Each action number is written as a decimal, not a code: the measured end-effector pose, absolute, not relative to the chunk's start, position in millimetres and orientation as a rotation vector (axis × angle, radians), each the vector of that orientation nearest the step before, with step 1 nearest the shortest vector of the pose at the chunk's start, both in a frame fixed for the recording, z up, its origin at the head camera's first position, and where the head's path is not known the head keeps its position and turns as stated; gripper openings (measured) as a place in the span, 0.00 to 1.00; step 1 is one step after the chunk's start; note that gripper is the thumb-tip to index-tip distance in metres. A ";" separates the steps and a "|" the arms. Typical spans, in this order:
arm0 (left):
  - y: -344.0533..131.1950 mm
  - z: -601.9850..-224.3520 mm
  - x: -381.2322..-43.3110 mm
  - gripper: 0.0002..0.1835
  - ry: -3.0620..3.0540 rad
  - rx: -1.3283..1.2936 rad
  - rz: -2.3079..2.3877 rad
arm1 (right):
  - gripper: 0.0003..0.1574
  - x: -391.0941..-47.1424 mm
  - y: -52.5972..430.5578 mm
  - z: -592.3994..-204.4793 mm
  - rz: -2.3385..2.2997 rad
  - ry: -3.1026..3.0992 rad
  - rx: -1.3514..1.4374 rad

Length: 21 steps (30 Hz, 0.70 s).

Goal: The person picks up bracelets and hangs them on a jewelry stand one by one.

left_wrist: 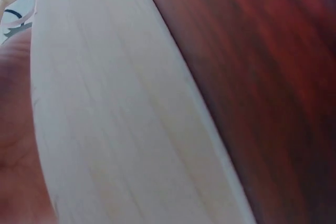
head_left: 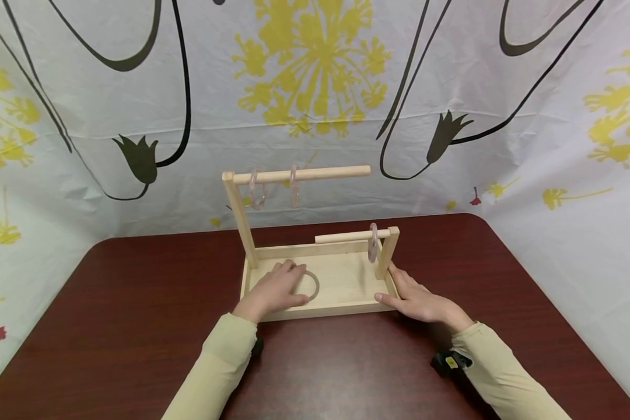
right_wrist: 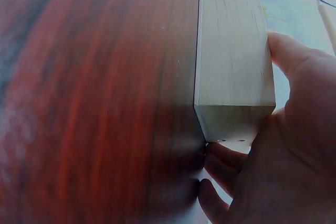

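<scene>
A pale wooden jewelry stand (head_left: 325, 311) with a shallow tray base sits on the table. My left hand (head_left: 275, 289) reaches over the tray's front wall and holds a bangle (head_left: 317, 284) inside it, thumb toward the front and fingers toward the back; the palm hides part of the ring. In the left wrist view the tray's front wall (left_wrist: 121, 98) covers most of that hand. At the right end, my right hand (head_left: 420, 300) grips the tray corner. The right wrist view shows its thumb (right_wrist: 283, 51) over the wall and its fingers around the outer side.
Two pinkish bangles, one inner (head_left: 253, 189) and one farther right (head_left: 294, 186), hang on the tall upper bar (head_left: 336, 172). Another bangle (head_left: 373, 243) hangs on the lower bar (head_left: 341, 237) beside its post. A patterned curtain (head_left: 199, 198) stands behind the dark red table (head_left: 147, 291).
</scene>
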<state>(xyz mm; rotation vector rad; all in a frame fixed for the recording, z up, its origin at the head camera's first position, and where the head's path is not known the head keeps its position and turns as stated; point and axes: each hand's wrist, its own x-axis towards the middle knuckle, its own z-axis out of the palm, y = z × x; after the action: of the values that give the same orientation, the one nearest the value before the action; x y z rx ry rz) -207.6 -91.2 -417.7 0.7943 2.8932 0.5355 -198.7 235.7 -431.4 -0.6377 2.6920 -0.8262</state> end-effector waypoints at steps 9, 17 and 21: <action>-91.7 -418.5 -205.8 0.38 2.900 0.766 0.603 | 0.58 -200.9 237.2 -436.1 -0.839 2.702 -0.642; -92.5 -417.6 -207.0 0.32 2.898 0.796 0.595 | 0.57 -195.8 232.8 -425.9 -0.833 2.697 -0.637; -95.3 -417.1 -207.9 0.31 2.888 0.822 0.587 | 0.57 -196.3 232.9 -426.5 -0.825 2.689 -0.615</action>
<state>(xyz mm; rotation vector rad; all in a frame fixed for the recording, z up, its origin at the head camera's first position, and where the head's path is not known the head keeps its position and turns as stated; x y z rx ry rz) -207.9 -95.3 -417.1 0.8217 2.8881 0.5870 -196.3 232.9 -426.5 -0.6153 2.6892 -0.8250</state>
